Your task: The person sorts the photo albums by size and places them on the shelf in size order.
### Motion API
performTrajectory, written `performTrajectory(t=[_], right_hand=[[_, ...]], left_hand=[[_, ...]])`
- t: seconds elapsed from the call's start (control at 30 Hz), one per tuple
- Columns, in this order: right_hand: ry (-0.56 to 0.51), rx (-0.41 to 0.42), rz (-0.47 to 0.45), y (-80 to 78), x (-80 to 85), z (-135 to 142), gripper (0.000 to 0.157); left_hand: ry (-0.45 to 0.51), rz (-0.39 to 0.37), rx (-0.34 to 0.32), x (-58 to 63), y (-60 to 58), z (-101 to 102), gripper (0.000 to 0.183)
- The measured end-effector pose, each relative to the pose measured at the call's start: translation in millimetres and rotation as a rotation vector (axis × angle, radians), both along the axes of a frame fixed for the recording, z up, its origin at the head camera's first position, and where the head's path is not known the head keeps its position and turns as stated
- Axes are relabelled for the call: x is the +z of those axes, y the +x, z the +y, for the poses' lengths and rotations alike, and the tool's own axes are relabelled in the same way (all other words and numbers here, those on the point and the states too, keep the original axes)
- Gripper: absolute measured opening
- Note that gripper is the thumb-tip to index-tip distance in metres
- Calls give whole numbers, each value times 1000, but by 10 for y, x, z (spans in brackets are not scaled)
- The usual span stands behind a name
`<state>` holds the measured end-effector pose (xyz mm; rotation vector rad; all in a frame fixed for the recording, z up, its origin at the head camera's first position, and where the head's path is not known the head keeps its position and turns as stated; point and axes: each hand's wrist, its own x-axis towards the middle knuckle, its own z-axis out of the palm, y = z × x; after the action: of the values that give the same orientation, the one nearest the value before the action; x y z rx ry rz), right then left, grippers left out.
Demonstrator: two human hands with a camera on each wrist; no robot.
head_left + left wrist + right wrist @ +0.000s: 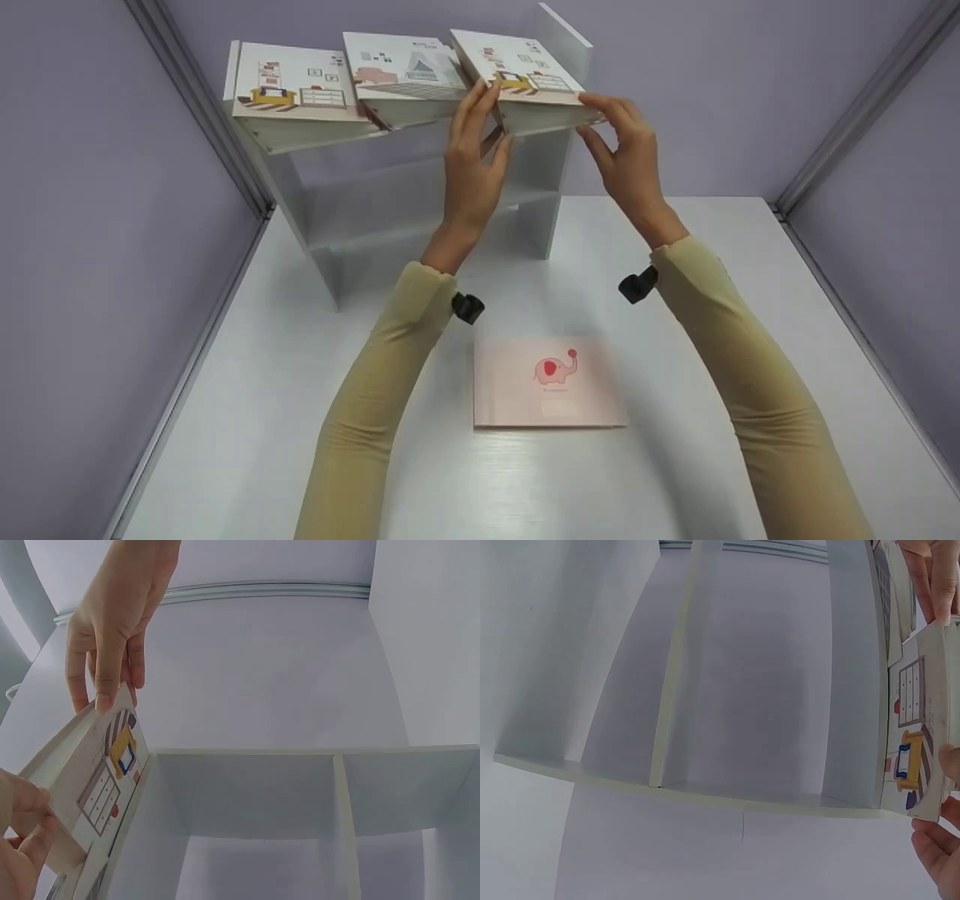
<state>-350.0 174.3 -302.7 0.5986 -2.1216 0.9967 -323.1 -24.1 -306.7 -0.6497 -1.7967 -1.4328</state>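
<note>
On top of a white shelf unit [559,150], a thick white hardcover book [525,64] with a printed room scene juts over the front edge. My left hand [472,169] pinches its front left corner, fingers on the cover and side, thumb lower down. At the front right corner, my right hand [632,161] grips the same book, fingers above and thumb below. Both wrist views show hands at this book [97,780] [915,727] along the shelf's edge. Its underside is partly hidden.
Two similar books, a middle one [409,67] and a left one [292,82], lie beside it on the shelf top. A pink book [525,382] with an elephant lies on the white table [525,480]. Grey-purple walls enclose the sides and back.
</note>
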Motion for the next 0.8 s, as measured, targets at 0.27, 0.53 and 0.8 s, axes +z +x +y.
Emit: performTrajectory(t=[0.27,0.53,0.8], right_hand=[[18,-3,8,-35,10,-5,34],[39,-9,15,-53,13,-3,33],[62,-30,-13,-61,19,-30,35]], left_hand=[[-19,-32,10,22,-20,-6,55],[-71,-70,52,53,-20,-3,55],[-142,-96,113,100,-12,-13,57]])
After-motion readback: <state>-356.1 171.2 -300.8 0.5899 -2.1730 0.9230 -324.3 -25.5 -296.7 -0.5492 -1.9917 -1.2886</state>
